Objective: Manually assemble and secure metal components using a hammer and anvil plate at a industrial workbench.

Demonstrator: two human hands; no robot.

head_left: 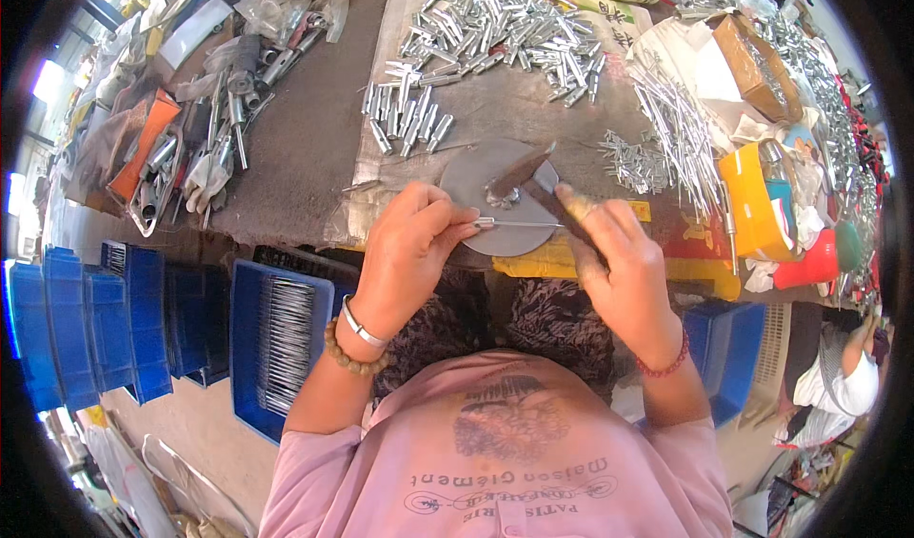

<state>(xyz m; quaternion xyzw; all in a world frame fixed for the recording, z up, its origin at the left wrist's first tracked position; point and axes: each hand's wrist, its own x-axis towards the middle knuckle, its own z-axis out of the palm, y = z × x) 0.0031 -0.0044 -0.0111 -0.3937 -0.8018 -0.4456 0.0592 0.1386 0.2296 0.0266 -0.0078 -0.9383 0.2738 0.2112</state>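
Slim rod pinched across a grey disc, hammer gripped above

A slim metal rod (pixel 524 224), bright and straight, was held over a flat, round disc (pixel 509 243) of smooth grey material near the front edge of the worktop (pixel 295 109). Its thicker, sleeve-like left end was pinched between the thumb and forefinger of the left hand (pixel 409 238), closed to a narrow grip. The right hand (pixel 619 262) was wrapped around the handle of a hammer (pixel 522 173), whose dark, wedge-ended metal head was poised above the disc. Whether the hammer was touching anything could not fairly be told from this angle.

Pale, wrinkled sheeting (pixel 381 33) was spread on the rough brown worktop. Shiny cylindrical sleeves (pixel 505 29) were heaped at its far side, and a smaller group of sleeves (pixel 409 119) was laid nearer the disc. On the right, small metal pieces (pixel 633 162) and long thin rods (pixel 676 133) were bunched beside a yellow container (pixel 752 200).

Room for moving was left between the smaller group and the disc; the right side was more closely bounded by the loose pieces. The slim rod's long axis was set side to side, roughly along the front edge, with its thinner end pointed toward the right hand.
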